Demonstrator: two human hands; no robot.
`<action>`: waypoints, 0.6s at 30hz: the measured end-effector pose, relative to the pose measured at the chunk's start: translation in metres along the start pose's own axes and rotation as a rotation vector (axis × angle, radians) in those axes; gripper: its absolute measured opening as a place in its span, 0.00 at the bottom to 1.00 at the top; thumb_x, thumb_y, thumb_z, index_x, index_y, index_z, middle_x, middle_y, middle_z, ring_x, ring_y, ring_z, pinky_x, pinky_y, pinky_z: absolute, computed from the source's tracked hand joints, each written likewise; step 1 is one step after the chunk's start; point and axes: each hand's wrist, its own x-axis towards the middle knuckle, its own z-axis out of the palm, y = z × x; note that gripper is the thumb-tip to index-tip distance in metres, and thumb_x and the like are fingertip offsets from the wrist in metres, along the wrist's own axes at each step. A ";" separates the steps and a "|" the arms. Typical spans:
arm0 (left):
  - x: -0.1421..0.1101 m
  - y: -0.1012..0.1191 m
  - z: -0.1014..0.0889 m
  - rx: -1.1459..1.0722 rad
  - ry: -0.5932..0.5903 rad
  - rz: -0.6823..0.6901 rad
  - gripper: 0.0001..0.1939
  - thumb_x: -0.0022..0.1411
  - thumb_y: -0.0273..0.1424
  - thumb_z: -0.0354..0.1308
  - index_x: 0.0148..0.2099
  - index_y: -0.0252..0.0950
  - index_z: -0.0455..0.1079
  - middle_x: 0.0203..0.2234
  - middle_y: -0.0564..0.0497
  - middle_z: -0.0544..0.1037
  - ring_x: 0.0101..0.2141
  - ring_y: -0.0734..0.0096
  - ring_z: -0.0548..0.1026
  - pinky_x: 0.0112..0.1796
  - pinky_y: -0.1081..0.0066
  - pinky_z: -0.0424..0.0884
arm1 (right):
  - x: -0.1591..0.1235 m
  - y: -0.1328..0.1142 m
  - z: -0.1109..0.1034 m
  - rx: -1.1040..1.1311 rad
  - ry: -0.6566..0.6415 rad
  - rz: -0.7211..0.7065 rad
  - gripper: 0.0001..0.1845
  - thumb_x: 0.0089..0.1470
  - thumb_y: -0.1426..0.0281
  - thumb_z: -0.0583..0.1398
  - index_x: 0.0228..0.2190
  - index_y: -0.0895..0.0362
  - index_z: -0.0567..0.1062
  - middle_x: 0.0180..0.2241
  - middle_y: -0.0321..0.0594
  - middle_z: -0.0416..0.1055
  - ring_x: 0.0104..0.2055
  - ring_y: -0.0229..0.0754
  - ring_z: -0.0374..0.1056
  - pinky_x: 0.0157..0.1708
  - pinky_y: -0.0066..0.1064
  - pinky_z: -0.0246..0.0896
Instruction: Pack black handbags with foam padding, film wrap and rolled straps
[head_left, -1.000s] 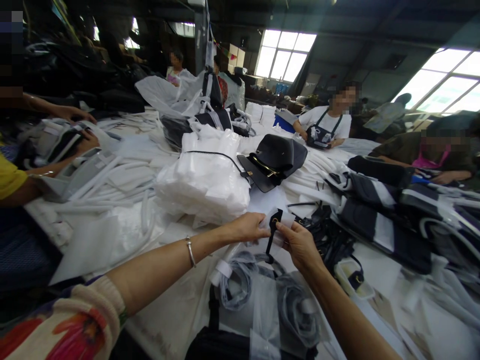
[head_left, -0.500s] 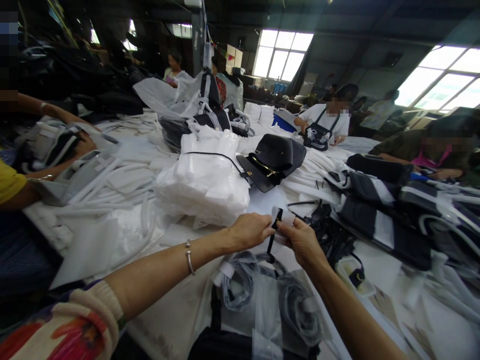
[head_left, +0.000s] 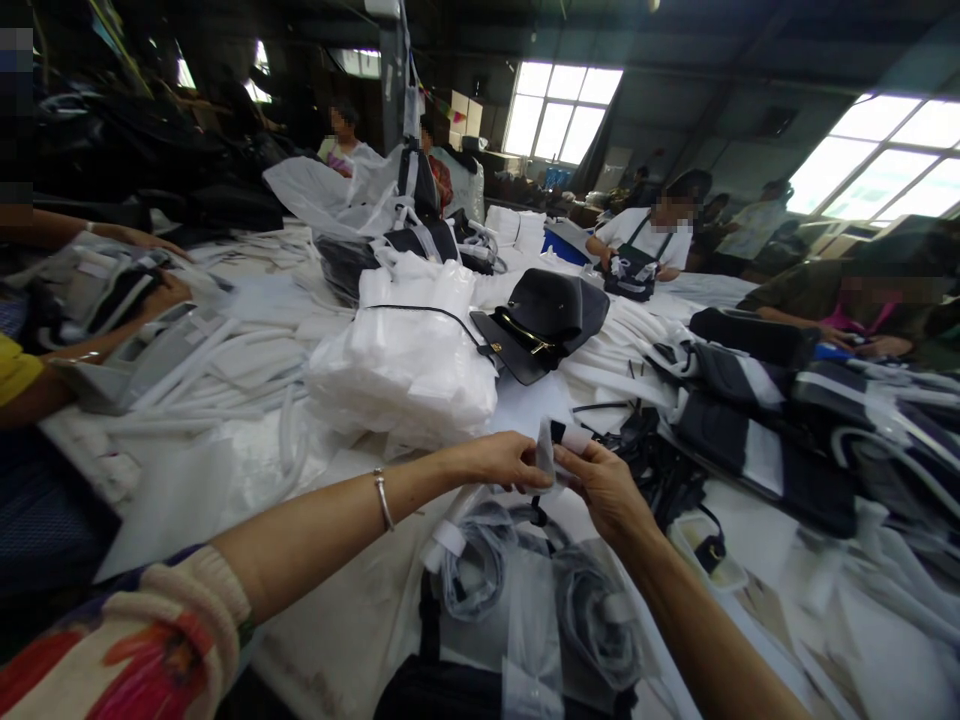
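Note:
My left hand [head_left: 501, 462] and my right hand [head_left: 604, 483] meet over the table's middle, both pinching a small black strap end wrapped in white foam [head_left: 561, 443]. The strap hangs down between my hands toward a plastic-wrapped grey bag [head_left: 525, 590] lying in front of me. A silver bracelet sits on my left wrist. A pile of white foam sheets in plastic [head_left: 409, 360] lies just beyond my left hand, and a black handbag with a gold clasp [head_left: 544, 320] rests behind it.
Black bags with white wrapping [head_left: 757, 440] crowd the right side. White foam tubes [head_left: 217, 370] spread over the left. Other people sit around the table: a person in a yellow sleeve [head_left: 15, 385] at left, a person in white [head_left: 649, 250] opposite, another at right [head_left: 862, 310].
My hands have shifted slightly lower and the white foam piece has been turned around the strap end; the strap now hangs shorter below my fingers.

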 end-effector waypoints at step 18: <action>0.002 0.007 -0.002 0.164 -0.076 -0.131 0.06 0.50 0.33 0.61 0.30 0.35 0.72 0.22 0.53 0.76 0.26 0.70 0.75 0.27 0.75 0.69 | 0.008 -0.007 0.003 -0.187 0.078 -0.013 0.22 0.31 0.60 0.74 0.27 0.61 0.80 0.24 0.41 0.77 0.22 0.40 0.69 0.23 0.30 0.65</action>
